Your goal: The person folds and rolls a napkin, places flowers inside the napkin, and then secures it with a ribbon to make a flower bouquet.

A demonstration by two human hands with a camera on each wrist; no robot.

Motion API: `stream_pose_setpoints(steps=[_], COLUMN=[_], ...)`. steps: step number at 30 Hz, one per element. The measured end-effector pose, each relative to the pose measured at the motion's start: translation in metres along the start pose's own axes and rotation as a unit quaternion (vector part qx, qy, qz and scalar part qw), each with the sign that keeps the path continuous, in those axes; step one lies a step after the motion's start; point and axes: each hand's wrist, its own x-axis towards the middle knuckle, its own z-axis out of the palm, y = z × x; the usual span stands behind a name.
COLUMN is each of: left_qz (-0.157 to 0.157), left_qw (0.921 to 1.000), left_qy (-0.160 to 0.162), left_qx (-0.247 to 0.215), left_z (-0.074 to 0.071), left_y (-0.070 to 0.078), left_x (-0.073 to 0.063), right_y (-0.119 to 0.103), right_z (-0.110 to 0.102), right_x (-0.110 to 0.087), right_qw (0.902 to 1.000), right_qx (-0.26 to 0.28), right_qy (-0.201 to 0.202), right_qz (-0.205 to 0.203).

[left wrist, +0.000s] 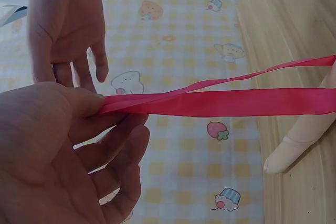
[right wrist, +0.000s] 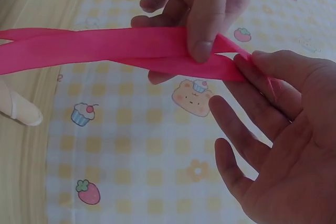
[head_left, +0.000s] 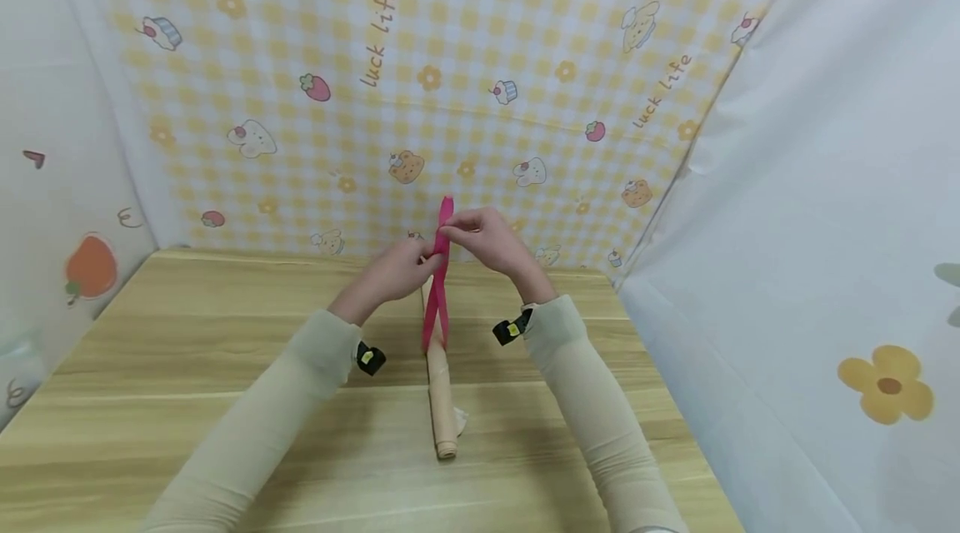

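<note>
A beige rolled-up sheet [head_left: 441, 400] lies lengthwise on the table, pointing away from me. A pink ribbon [head_left: 439, 279] passes around its far half, and both strands rise and come together above it. My left hand [head_left: 399, 269] pinches the gathered strands between thumb and fingers. Higher up, my right hand [head_left: 491, 240] pinches the ribbon near its ends. In the right wrist view, the ribbon [right wrist: 131, 43] runs flat under the left thumb, and its tips show between my right thumb and fingers. How the ribbon passes beneath the roll is hidden.
A wood-grain table [head_left: 225, 333] carries the roll. Behind it hangs a yellow checked cloth [head_left: 300, 175], close beyond the hands. White sheets hang at the left and right [head_left: 787, 266]. A small white scrap [head_left: 461, 419] sticks out beside the roll's near end.
</note>
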Motion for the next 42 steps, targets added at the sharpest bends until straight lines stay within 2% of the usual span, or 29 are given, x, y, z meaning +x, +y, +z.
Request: stream_pose_setpoints(steps=[6, 13, 18, 22, 26, 33, 42], left_qz=[-0.018, -0.038, -0.060, -0.061, -0.062, -0.056, -0.039], left_qw=[0.9998, 0.9988, 0.9968, 0.9963, 0.9957, 0.9948, 0.9930], left_qy=[-0.002, 0.002, -0.003, -0.003, -0.001, 0.001, 0.005], left_qx=[-0.011, -0.031, -0.054, -0.060, -0.069, -0.084, -0.111], left_z=[-0.003, -0.006, -0.007, -0.008, -0.009, -0.008, -0.005], left_y=[-0.003, -0.001, 0.000, -0.001, -0.001, -0.007, -0.010], left_x=[0.001, 0.002, 0.003, 0.005, 0.006, 0.008, 0.008], right_y=[0.005, 0.009, 0.012, 0.012, 0.011, 0.005, 0.019], right_z=[-0.002, -0.006, -0.006, -0.003, 0.002, 0.022, 0.069], right_x=[-0.005, -0.014, -0.028, -0.041, -0.054, -0.078, -0.114], right_qw=[0.9997, 0.9996, 0.9997, 0.9997, 0.9996, 0.9990, 0.9964], right_qx=[0.014, 0.021, 0.014, 0.005, 0.020, 0.044, 0.083], right_qy=[0.008, 0.012, 0.014, 0.013, -0.002, 0.001, 0.014], right_qz=[0.019, 0.014, 0.015, 0.019, 0.021, 0.005, 0.008])
